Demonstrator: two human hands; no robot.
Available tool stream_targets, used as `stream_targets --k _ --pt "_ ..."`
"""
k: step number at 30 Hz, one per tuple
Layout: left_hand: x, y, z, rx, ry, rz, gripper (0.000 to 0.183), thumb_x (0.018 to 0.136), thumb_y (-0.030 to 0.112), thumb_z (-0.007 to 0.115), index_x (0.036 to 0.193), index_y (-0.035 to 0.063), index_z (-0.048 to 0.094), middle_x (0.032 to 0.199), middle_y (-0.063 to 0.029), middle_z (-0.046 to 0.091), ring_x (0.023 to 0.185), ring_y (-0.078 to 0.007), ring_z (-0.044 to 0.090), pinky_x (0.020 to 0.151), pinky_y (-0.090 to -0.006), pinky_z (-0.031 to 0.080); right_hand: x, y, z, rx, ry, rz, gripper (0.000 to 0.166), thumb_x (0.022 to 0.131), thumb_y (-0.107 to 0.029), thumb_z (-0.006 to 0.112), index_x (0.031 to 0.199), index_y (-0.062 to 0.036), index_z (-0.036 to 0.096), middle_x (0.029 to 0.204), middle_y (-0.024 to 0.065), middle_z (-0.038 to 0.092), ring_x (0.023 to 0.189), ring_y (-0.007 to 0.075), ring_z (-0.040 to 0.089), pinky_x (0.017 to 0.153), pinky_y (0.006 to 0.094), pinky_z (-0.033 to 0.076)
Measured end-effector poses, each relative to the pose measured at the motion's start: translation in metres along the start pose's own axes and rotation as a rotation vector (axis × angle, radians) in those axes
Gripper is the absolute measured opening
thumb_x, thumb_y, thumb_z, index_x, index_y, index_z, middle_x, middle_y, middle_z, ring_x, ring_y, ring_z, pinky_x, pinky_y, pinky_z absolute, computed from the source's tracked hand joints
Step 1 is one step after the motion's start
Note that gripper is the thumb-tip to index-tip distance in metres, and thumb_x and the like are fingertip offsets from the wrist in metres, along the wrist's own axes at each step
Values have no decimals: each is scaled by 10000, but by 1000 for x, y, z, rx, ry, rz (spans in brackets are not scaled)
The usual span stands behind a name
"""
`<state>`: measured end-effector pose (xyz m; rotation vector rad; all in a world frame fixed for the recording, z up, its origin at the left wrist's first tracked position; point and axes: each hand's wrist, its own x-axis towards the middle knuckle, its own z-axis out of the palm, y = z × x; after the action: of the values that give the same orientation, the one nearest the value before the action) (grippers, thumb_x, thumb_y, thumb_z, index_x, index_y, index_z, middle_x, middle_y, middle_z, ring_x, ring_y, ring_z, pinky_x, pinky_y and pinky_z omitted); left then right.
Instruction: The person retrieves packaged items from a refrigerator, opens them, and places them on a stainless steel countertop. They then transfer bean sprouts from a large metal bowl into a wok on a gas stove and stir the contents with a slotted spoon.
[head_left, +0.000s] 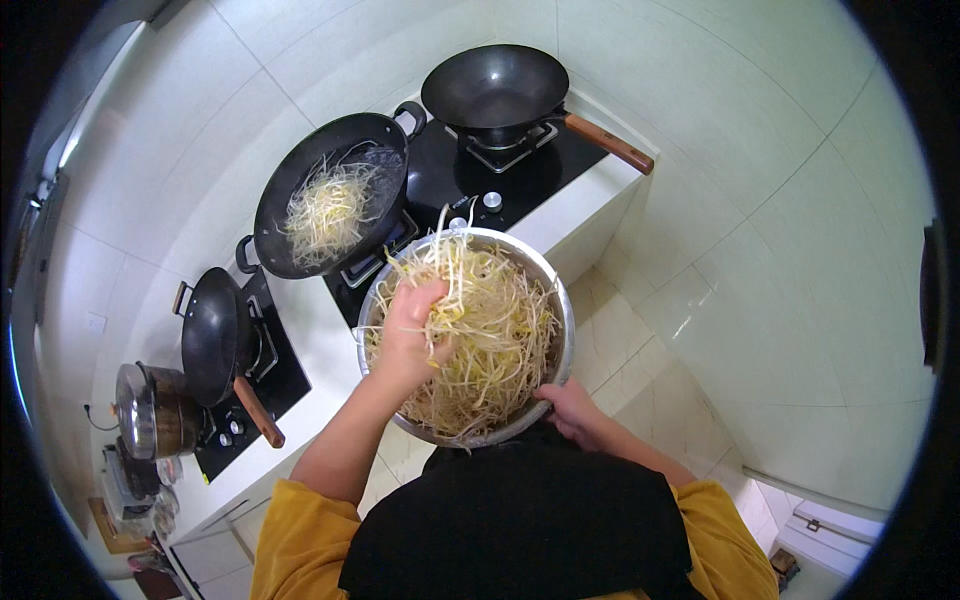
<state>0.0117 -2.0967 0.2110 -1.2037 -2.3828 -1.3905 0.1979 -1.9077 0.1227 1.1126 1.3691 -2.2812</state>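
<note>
A round steel bowl (564, 300) full of bean sprouts (495, 352) is held in front of my body. My right hand (574, 412) grips its near right rim, thumb on top and the fingers under the edge, partly hidden. Over the bowl's left side, my left hand (416, 330) is closed around a bunch of sprouts (454, 274), with loose ends sticking up past the thumb. Ahead and to the left, a black two-handled wok (300, 180) stands on a burner. It holds a heap of bean sprouts (330, 210) in clear liquid.
A black wok (495, 86) sits on the far burner, its wooden handle (609, 142) jutting past the counter edge. Left, another wok (215, 337) and a lidded pot (154, 411) stand on a second black hob (281, 367). A tiled wall (750, 247) rises on the right.
</note>
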Motion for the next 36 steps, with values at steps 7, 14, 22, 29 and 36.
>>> stream_targets --k 7,14,22,29,36 --pt "12 -4 -36 -33 121 -10 501 610 5 660 1090 72 534 1021 -151 533 956 -324 526 855 -382 427 5 2 -3 4 5 14 516 766 -45 558 1262 -38 418 1112 136 571 955 258 576 730 403 494" --pt "45 10 -105 -312 225 -235 504 673 -19 639 1142 74 478 1013 -38 560 962 -130 546 838 -286 456 -28 -36 28 -30 101 66 518 760 30 526 1262 -16 408 1125 156 574 952 278 605 726 402 537" --pt "107 8 -211 -322 467 -267 640 675 -47 603 1279 39 409 1056 -87 586 930 -174 587 818 -298 492 -5 -14 3 -116 68 63 515 769 13 531 1268 -12 408 1082 136 595 872 230 620 626 336 532" --pt "160 -88 -230 -60 326 -455 607 729 -9 628 1290 72 412 965 -112 598 801 -163 585 771 -302 508 7 9 -15 -82 70 -5 419 776 -89 575 1179 -68 460 795 61 586 436 124 466 317 269 333" --pt "136 -227 -126 477 -361 -532 804 700 363 764 1364 103 392 1348 -238 403 1267 -350 370 1049 -421 324 7 12 -14 -60 75 -14 443 780 -108 572 1199 -69 434 693 47 548 341 108 377 253 257 240"
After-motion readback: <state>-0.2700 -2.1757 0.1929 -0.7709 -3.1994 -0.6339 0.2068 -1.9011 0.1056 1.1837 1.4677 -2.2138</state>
